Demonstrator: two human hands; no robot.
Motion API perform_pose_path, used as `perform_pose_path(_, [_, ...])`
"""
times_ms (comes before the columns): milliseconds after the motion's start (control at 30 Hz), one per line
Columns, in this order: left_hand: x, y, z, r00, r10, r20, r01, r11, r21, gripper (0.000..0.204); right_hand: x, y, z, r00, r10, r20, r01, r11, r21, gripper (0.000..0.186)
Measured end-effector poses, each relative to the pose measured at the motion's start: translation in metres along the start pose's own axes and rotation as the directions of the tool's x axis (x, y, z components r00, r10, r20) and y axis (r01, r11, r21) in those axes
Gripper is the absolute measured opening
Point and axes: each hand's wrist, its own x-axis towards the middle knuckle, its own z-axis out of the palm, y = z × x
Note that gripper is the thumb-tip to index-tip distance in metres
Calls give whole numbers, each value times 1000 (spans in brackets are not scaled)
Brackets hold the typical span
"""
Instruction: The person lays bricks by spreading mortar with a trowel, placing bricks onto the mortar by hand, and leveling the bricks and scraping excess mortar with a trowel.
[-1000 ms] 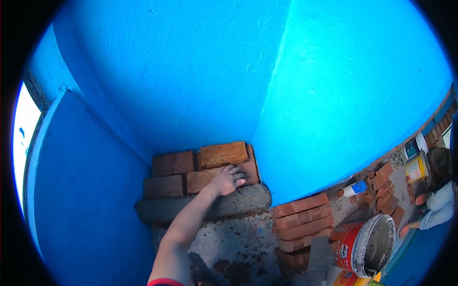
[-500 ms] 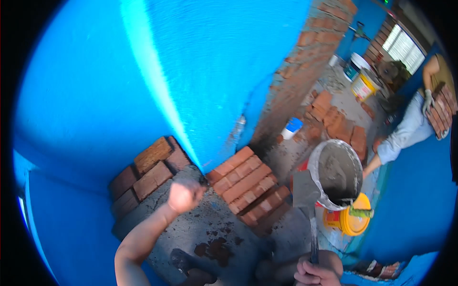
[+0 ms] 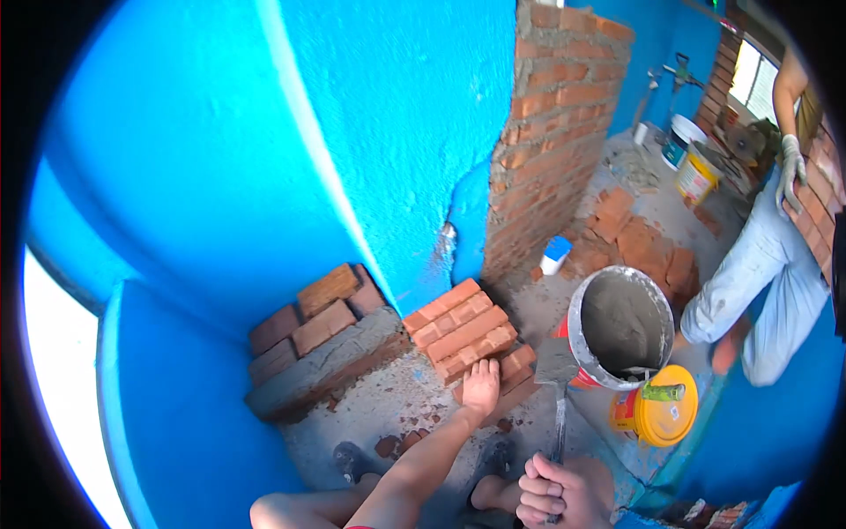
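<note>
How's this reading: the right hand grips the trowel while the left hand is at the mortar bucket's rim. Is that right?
Not quite: the left hand is at the stack of red bricks, as the head view shows. The rest stands: the right hand grips the trowel.

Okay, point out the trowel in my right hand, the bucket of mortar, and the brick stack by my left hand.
Trowel [image 3: 555,363], head view: on its flat grey blade.
Bucket [image 3: 575,328], head view: on the left of its rim.
Brick stack [image 3: 471,330], head view: on a middle brick.
</note>
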Motion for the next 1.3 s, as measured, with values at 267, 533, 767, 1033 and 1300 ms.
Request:
perform_pose_path(267, [-142,-71,-96,780,-461,422,608,401,-686,47,16,-14,-14,973,68,219,-71,997,5,26])
perform_pose_path(533, [-223,-99,-218,917,-61,395,271,-631,-727,95,26,1,-10,912,163,376,-203,977,69,25])
perform_pose_path(767, [-222,-136,-221,861,-306,406,43,-752,-657,55,49,20,-26,852,354,385,-364,930,-52,21])
perform_pose_path(1033, [-98,-221,-229,856,-512,66,450,678,-581,98,48,49,13,947,306,94,-292,946,-140,28])
perform_pose_path(1300, [-11,-293,-166,977,-182,108,161,971,177,91,64,76,42,906,355,-229,-400,897,-189,26])
